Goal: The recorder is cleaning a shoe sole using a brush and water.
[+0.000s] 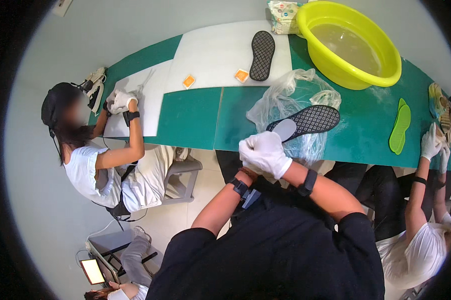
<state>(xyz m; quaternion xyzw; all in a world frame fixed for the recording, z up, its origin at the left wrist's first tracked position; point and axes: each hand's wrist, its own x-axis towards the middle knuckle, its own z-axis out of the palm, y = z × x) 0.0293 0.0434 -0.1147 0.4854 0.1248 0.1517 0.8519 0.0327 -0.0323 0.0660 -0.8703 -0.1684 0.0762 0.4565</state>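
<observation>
My two white-gloved hands meet at the table's front edge. My right hand (271, 151) is on top with its fingers curled closed; whatever they grip is hidden. Beneath it, my left hand (253, 164) is mostly covered and its fingers do not show. Just beyond the gloves a smooth grey oval piece (285, 129) overlaps the left end of a black shoe insole (315, 120) with a pale diamond pattern. That insole lies tilted on a crumpled clear plastic bag (273, 102). I cannot tell whether the grey oval is held or only lies against the glove.
On a white board (210, 55) are another black insole (262, 55) and two small orange packets (189, 81). A yellow-green basin (390, 70) of cloudy water stands back right beside a packet (284, 17). Green insoles (400, 127) lie right. Gloved co-workers sit on both sides.
</observation>
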